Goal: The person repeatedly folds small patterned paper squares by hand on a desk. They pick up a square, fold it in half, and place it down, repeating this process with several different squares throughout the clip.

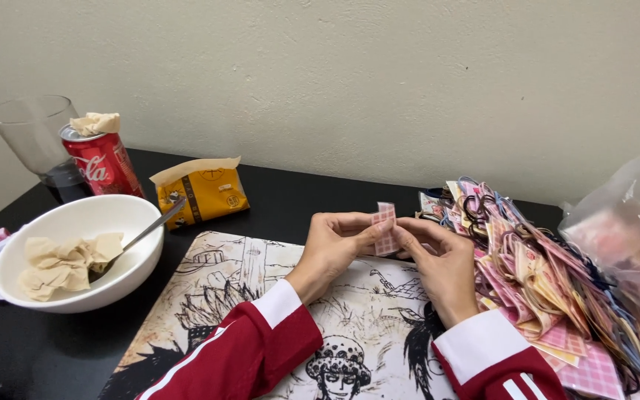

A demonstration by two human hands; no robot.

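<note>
Both grips, left hand (332,248) and right hand (438,259), pinch a small pink checked paper strip (385,228), its long axis standing upright over the table (290,200).

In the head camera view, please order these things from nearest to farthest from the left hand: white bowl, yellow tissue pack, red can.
From the left hand:
1. Yellow tissue pack, up and to its left.
2. White bowl, farther left, near the table edge.
3. Red can, far left, by the wall.

Bowl (75,222) left of mat (261,311), card pile (542,274) right.
</note>
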